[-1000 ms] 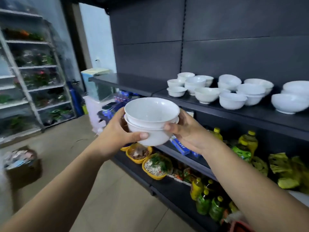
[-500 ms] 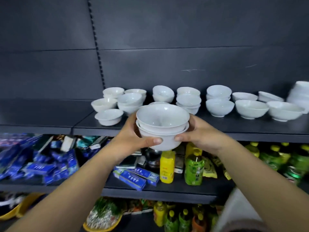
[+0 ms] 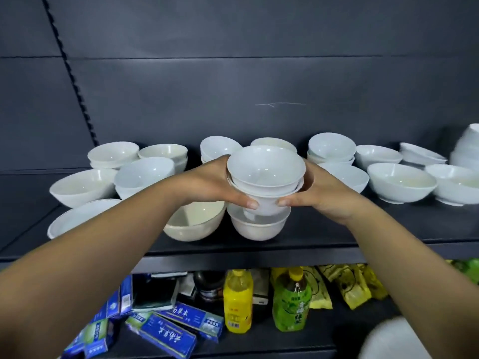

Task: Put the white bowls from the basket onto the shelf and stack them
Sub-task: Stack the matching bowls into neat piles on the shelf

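Two nested white glazed bowls (image 3: pixel 265 174) are held over the dark grey shelf (image 3: pixel 363 229), directly above a single white bowl (image 3: pixel 259 226) near its front edge; contact between them cannot be told. Left hand (image 3: pixel 207 185) and right hand (image 3: pixel 326 193) clasp the pair from either side, thumbs curled under the front, remaining fingers hidden behind it. A tall white stack (image 3: pixel 466 149) at far right is cut off by the frame edge.

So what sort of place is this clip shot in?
Probably a small shop: a dark display shelf crowded with white bowls, and bottled drinks and blue boxes stocked on the tier below.
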The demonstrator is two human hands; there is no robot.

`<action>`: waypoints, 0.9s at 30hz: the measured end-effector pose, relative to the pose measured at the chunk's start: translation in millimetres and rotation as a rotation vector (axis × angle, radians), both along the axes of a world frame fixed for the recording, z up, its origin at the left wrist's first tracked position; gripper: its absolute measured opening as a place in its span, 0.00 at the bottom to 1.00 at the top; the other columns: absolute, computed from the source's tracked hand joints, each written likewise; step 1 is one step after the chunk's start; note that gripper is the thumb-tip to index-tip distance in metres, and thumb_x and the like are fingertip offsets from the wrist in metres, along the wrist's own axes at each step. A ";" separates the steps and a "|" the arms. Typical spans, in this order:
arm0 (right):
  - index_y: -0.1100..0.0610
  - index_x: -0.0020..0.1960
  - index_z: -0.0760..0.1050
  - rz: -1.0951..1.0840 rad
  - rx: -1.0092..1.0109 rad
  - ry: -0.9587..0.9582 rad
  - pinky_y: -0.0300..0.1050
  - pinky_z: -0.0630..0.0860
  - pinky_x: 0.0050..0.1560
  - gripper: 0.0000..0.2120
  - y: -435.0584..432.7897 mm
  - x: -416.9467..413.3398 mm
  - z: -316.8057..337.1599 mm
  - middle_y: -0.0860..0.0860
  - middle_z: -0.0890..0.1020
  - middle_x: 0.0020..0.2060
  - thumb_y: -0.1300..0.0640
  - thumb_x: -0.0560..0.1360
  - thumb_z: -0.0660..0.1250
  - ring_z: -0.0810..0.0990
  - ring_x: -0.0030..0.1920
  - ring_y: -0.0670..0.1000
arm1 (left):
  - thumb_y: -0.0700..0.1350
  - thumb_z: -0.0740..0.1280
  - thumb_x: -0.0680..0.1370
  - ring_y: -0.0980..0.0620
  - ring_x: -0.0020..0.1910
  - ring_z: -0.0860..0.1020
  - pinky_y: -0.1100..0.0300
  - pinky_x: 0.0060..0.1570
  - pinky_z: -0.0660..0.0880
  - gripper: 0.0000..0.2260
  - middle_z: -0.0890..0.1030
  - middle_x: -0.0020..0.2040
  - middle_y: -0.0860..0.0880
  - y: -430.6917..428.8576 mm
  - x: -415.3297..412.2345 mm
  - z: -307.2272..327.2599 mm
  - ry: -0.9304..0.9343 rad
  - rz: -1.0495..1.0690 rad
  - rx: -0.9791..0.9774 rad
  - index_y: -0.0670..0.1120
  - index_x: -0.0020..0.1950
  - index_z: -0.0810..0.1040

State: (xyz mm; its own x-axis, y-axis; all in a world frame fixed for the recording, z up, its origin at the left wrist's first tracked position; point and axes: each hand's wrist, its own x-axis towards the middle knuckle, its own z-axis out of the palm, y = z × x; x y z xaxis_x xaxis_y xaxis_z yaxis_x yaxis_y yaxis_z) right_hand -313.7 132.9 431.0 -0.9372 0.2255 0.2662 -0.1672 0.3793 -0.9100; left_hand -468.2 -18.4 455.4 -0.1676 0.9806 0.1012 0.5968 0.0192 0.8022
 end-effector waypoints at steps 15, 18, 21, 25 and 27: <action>0.46 0.58 0.69 -0.144 -0.108 -0.006 0.28 0.73 0.52 0.35 -5.0 -14.0 -53.1 0.35 0.81 0.51 0.56 0.53 0.76 0.77 0.55 0.34 | 0.34 0.74 0.66 0.61 0.62 0.74 0.70 0.56 0.70 0.32 0.77 0.62 0.55 19.9 -39.8 -32.6 0.013 -0.242 -0.136 0.49 0.66 0.68; 0.47 0.67 0.63 -0.203 -0.156 0.026 0.36 0.70 0.63 0.44 -9.8 -13.4 -65.1 0.43 0.75 0.62 0.54 0.54 0.76 0.72 0.64 0.40 | 0.34 0.76 0.64 0.61 0.62 0.74 0.69 0.57 0.70 0.34 0.78 0.62 0.56 22.6 -42.9 -35.5 0.049 -0.247 -0.124 0.51 0.66 0.68; 0.43 0.71 0.52 -0.228 -0.125 -0.014 0.25 0.66 0.61 0.54 -18.6 -12.1 -75.2 0.34 0.67 0.64 0.53 0.53 0.77 0.66 0.64 0.28 | 0.35 0.78 0.63 0.63 0.61 0.74 0.71 0.57 0.70 0.35 0.77 0.61 0.59 24.2 -43.6 -36.0 0.079 -0.251 -0.094 0.55 0.64 0.68; 0.41 0.65 0.59 -0.335 -0.078 0.002 0.23 0.69 0.54 0.47 -13.5 -3.3 -77.6 0.32 0.75 0.57 0.54 0.51 0.77 0.71 0.57 0.27 | 0.35 0.78 0.63 0.70 0.57 0.74 0.78 0.52 0.68 0.33 0.78 0.53 0.68 31.5 -28.2 -34.4 0.095 -0.244 -0.053 0.59 0.58 0.68; 0.40 0.60 0.64 -0.361 -0.091 -0.010 0.23 0.70 0.51 0.41 -7.8 9.3 -75.8 0.29 0.78 0.52 0.54 0.51 0.76 0.74 0.55 0.29 | 0.36 0.77 0.64 0.75 0.54 0.72 0.81 0.50 0.66 0.31 0.76 0.52 0.69 40.2 -18.4 -35.9 0.130 -0.255 -0.044 0.61 0.56 0.67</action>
